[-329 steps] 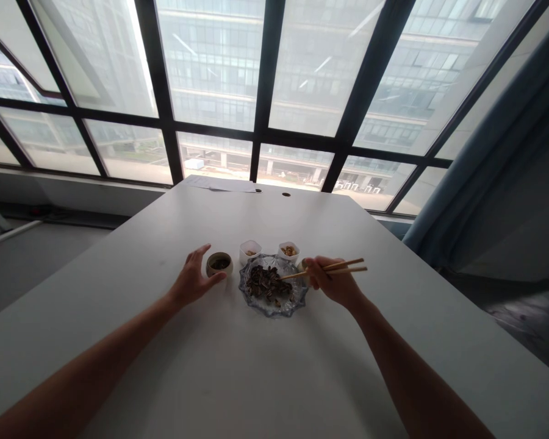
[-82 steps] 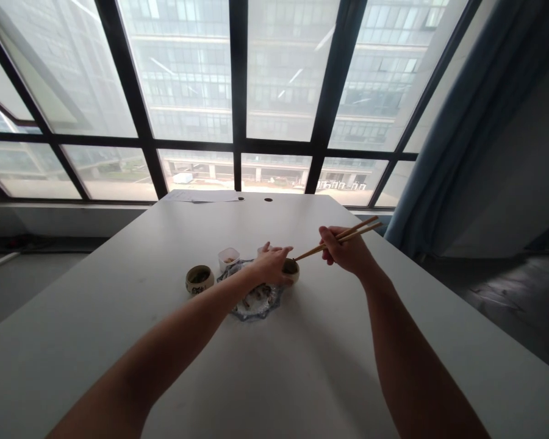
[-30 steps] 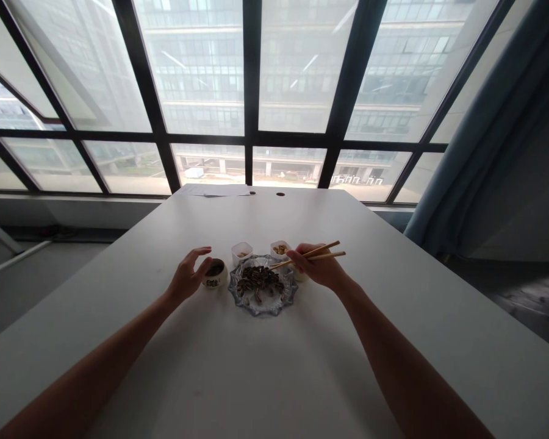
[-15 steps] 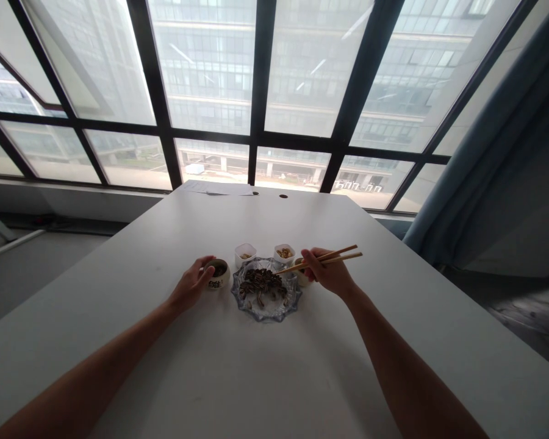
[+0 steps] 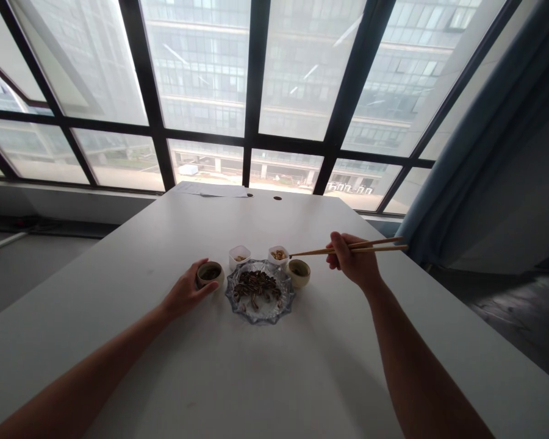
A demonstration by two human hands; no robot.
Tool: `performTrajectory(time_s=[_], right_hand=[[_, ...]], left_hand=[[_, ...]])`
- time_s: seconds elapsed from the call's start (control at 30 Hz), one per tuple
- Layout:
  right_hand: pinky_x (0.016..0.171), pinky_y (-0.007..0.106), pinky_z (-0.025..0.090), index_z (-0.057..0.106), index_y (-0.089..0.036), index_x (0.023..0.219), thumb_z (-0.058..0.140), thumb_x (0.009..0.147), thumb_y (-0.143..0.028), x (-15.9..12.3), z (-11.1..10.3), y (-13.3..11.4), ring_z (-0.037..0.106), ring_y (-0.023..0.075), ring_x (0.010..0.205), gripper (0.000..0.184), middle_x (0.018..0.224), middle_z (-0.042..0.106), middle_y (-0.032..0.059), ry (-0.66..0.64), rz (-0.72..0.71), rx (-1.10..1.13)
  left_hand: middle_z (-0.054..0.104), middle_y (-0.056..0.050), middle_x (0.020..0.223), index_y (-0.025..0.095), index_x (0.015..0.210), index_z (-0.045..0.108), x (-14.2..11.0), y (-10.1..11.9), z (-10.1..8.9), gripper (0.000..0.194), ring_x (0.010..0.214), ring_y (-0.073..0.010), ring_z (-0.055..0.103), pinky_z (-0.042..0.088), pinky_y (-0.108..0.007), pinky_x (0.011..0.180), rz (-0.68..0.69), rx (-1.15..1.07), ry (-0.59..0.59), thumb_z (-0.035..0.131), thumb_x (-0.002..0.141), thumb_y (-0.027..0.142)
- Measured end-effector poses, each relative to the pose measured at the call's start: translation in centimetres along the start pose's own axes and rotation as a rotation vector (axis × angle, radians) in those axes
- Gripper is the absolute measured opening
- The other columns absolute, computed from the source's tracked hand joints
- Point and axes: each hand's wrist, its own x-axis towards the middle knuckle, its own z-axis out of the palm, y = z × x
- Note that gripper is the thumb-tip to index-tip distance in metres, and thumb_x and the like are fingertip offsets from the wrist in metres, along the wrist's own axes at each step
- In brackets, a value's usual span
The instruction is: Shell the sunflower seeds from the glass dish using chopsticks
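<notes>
Wooden chopsticks are what I'm watching: clamped in the right hand, long axis nearly crosswise, tips reaching left. From that hand, the right-hand pottery cup lies left and slightly nearer me, with the tips showing just past its rim; I can't tell their height above it. The dark speck at the tips is too small to name. My left hand is wrapped around the other cup, across the cut-glass dish of striped seeds.
</notes>
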Motion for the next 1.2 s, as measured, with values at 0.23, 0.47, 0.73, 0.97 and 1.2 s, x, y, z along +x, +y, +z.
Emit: performTrajectory(time_s=[0.23, 0.47, 0.73, 0.97, 1.2], right_hand=[[0.041, 0.024, 0.045, 0.06, -0.019, 0.064, 0.05, 0.086, -0.078, -0.1, -0.8, -0.3, 0.059, 0.0146, 0.042, 0.064, 0.05, 0.062, 0.0041, -0.148, -0.044, -0.259], [0.042, 0.024, 0.046, 0.06, -0.018, 0.062, 0.051, 0.085, -0.079, 0.2, -0.8, 0.3, 0.06, 0.0151, 0.044, 0.066, 0.05, 0.062, 0.0046, -0.156, 0.0, -0.294], [0.04, 0.023, 0.044, 0.063, -0.018, 0.067, 0.056, 0.085, -0.075, -0.7, 0.9, -0.6, 0.057, 0.014, 0.042, 0.06, 0.052, 0.063, 0.0041, -0.215, -0.003, -0.046], [0.046, 0.025, 0.042, 0.062, -0.019, 0.064, 0.058, 0.088, -0.065, -1.8, 4.2, 0.3, 0.056, 0.0147, 0.048, 0.051, 0.053, 0.062, 0.0028, -0.426, -0.093, -0.118], [0.049, 0.024, 0.043, 0.062, -0.02, 0.067, 0.055, 0.092, -0.058, -2.2, 5.1, 1.1, 0.055, 0.014, 0.05, 0.046, 0.054, 0.062, 0.0013, -0.468, -0.113, -0.153]], left_hand=[[0.071, -0.017, 0.122, 0.015, 0.136, 0.048, 0.0, 0.0, 0.0, 0.08, 0.111, -0.0324, 0.069, 0.055, -0.049, 0.099, 0.008, 0.014, 0.017, 0.063, 0.078, 0.069], [0.069, -0.019, 0.125, 0.013, 0.137, 0.047, 0.1, -0.1, 0.0, 0.082, 0.113, -0.0327, 0.068, 0.054, -0.049, 0.1, 0.007, 0.015, 0.001, 0.062, 0.079, 0.069], [0.071, -0.017, 0.122, 0.016, 0.136, 0.049, -0.1, 0.1, -0.1, 0.081, 0.11, -0.0322, 0.07, 0.055, -0.048, 0.099, -0.001, 0.014, 0.009, 0.063, 0.077, 0.07], [0.071, -0.017, 0.122, 0.015, 0.136, 0.049, 0.0, 0.0, 0.0, 0.08, 0.11, -0.0323, 0.069, 0.055, -0.049, 0.098, 0.007, 0.006, 0.007, 0.063, 0.078, 0.069], [0.07, -0.018, 0.124, 0.015, 0.138, 0.047, -0.1, -0.1, 0.0, 0.079, 0.112, -0.0322, 0.069, 0.054, -0.049, 0.099, 0.009, 0.011, -0.005, 0.063, 0.08, 0.066]])
